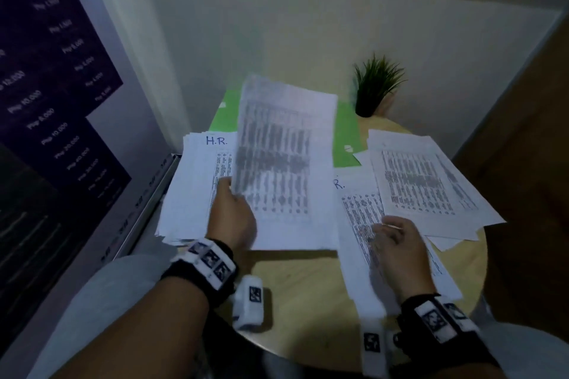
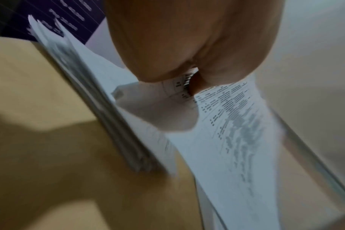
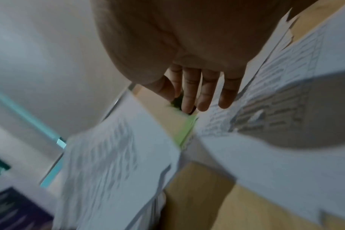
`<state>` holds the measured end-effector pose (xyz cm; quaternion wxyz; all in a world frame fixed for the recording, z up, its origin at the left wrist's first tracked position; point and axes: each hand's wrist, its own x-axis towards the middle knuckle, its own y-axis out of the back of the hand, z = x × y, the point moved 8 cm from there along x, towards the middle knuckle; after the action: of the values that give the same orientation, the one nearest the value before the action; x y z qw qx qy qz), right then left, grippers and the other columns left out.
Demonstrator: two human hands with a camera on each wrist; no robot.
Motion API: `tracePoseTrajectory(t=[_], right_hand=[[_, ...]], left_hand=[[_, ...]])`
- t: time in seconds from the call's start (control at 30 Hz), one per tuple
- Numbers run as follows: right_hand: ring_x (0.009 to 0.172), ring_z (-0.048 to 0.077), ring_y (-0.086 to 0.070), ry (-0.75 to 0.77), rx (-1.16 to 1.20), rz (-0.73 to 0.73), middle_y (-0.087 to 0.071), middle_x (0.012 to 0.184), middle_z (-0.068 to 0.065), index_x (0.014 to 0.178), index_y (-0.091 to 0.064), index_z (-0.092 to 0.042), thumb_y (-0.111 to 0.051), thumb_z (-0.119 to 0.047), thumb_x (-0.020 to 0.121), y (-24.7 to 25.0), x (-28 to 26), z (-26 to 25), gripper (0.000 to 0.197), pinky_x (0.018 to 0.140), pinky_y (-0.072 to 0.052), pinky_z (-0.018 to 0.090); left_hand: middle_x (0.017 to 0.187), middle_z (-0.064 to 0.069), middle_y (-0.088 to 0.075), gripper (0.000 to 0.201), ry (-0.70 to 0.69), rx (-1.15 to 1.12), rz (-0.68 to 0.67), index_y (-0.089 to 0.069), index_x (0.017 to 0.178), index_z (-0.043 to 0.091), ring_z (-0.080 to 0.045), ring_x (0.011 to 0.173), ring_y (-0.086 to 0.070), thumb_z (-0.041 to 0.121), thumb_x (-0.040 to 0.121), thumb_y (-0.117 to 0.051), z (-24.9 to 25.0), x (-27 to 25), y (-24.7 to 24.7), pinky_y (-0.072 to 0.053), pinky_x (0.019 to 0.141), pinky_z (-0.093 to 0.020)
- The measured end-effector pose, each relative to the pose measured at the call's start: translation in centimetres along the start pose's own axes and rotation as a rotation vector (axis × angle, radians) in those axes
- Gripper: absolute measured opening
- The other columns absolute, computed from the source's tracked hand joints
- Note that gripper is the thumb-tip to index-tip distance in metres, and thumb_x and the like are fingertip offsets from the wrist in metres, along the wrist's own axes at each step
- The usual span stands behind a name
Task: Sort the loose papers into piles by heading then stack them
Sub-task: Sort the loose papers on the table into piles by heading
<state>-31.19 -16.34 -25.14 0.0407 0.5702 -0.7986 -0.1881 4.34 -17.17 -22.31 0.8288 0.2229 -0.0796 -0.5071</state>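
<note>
Printed sheet (image 1: 286,163) is up off the table, tilted, blurred w/ motion, over the gap btwn the H.R. pile (image 1: 197,181) at left and the loose papers at right. My left hand (image 1: 232,215) pinches its lower-left corner, thumb on top. Left wrist view shows what head cam can't: paper (image 2: 232,124) curled round the thumb and fingers, columns of print readable close up, pile edge (image 2: 100,99) seen side-on as many sheets thick.

Right hand (image 1: 397,243) hovers low over a sheet marked "R." (image 1: 360,224), fingers loosely spread, gripping nothing. Right wrist view confirms: fingers (image 3: 189,93) straight, apart, palm free; can't tell if tips touch paper.

Right pile (image 1: 431,184) is fanned, messy, overlapping the "R." sheet. Green folder (image 1: 346,132) lies behind, under the papers. Small potted plant (image 1: 374,86) at the back of the round wood table (image 1: 295,292). Dark price poster (image 1: 46,71) on the left wall.
</note>
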Motion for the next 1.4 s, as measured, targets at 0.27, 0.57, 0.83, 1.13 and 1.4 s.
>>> tracePoseTrajectory(t=[0.27, 0.57, 0.83, 1.13, 1.4], right_hand=[[0.104, 0.019, -0.068, -0.146, 0.074, 0.176, -0.071, 0.107, 0.0, 0.106, -0.066, -0.031, -0.067, -0.011, 0.094, 9.1, 3.2, 1.0, 0.023, 0.101, -0.054, 0.049], [0.098, 0.025, -0.063, -0.205, -0.139, 0.119, -0.066, 0.112, 0.008, 0.114, -0.065, -0.027, -0.066, -0.019, 0.095, 8.7, 3.3, 1.7, 0.02, 0.097, -0.05, 0.047], [0.114, 0.03, -0.057, -0.097, -0.607, -0.039, -0.059, 0.138, 0.012, 0.132, -0.056, -0.015, -0.064, -0.021, 0.098, 5.2, 8.4, 0.4, 0.035, 0.097, -0.043, 0.034], [0.131, 0.035, -0.053, -0.151, -1.09, -0.268, -0.047, 0.153, 0.01, 0.156, -0.031, -0.014, -0.061, -0.086, 0.055, 0.7, 14.4, 1.0, 0.128, 0.104, -0.05, 0.05], [0.086, 0.029, -0.063, -0.03, -1.029, -0.101, -0.063, 0.094, 0.006, 0.093, -0.052, -0.015, -0.052, -0.016, 0.092, 0.8, 12.7, 0.1, 0.002, 0.08, -0.055, 0.035]], left_hand=[[0.136, -0.028, -0.055, 0.05, 0.23, 0.163, 0.087, -0.04, 0.144, 0.002, -0.029, 0.1, -0.052, -0.004, 0.095, -0.048, -5.4, 8.4, 7.8, -0.039, 0.085, -0.035], [0.119, -0.015, -0.061, 0.053, 0.336, 0.146, 0.053, -0.039, 0.148, 0.014, -0.033, 0.098, -0.06, 0.0, 0.097, -0.046, -6.7, 9.2, 8.1, -0.046, 0.078, -0.036], [0.14, -0.007, -0.057, 0.037, -0.006, 0.135, -0.032, -0.058, 0.131, 0.028, -0.027, 0.092, -0.063, 0.017, 0.096, -0.058, -1.4, 7.2, 5.4, -0.05, 0.08, -0.037], [0.091, 0.025, -0.071, 0.017, -0.3, 0.171, -0.45, -0.07, 0.095, 0.04, 0.008, 0.086, -0.065, 0.024, 0.097, -0.064, 3.6, 0.6, -2.8, -0.049, 0.077, -0.018], [0.088, 0.02, -0.074, 0.015, -0.297, 0.156, -0.524, -0.071, 0.093, 0.039, 0.002, 0.076, -0.071, 0.024, 0.097, -0.066, 3.3, -1.0, -4.8, -0.053, 0.074, -0.022]])
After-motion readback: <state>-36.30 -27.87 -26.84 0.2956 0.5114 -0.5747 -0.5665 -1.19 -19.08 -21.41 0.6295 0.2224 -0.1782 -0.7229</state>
